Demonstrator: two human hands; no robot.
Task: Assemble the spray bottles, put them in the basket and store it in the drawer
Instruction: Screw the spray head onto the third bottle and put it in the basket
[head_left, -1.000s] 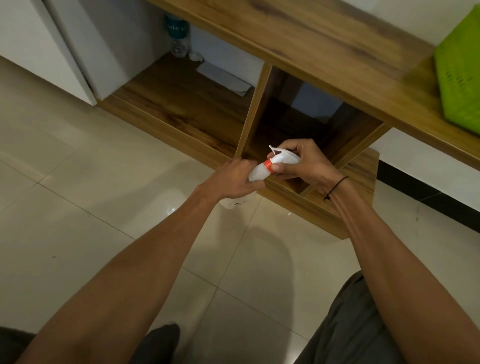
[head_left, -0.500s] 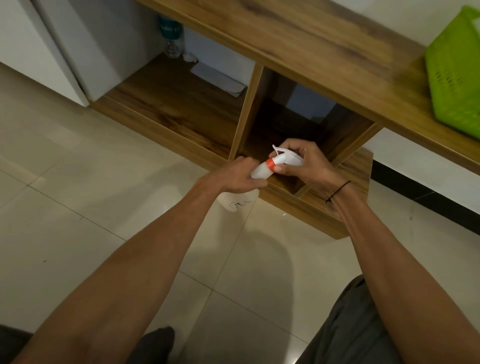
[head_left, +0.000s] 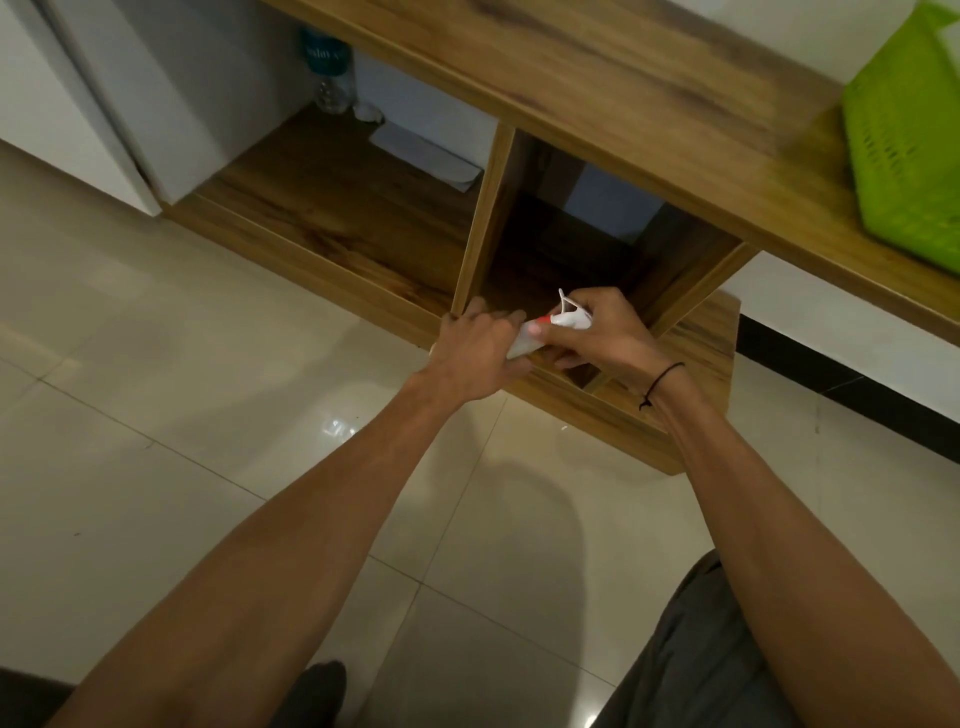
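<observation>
**Observer:** Where are we in the job?

**Operator:** I'm on assembly, by my reading. My left hand (head_left: 475, 353) is wrapped around the white spray bottle (head_left: 521, 343), and my right hand (head_left: 605, 335) is closed over the spray head (head_left: 571, 317), fingers curled on it just above the orange collar (head_left: 541, 321). The bottle is held in the air, tilted, in front of the lower shelf (head_left: 597, 415) of the wooden unit, not resting on anything.

**Observer:** Is the head fully seated?

**Operator:** I can't tell. My hands cover most of the joint; only a sliver of collar and the trigger tip show.

**Observer:** And the basket?

**Operator:** The green basket (head_left: 904, 140) sits on the tabletop (head_left: 649, 93) toward its right end, well apart from my hands and higher up. I see nothing inside it from here, though most of its interior is out of view.

**Observer:** What does the next move need?

**Operator:** I judge it needs the collar twisted snug while my left hand keeps the body from turning. Then I'd lift the bottle up and right to the basket. I can't spot a drawer in this view, so finding it comes later.
</observation>
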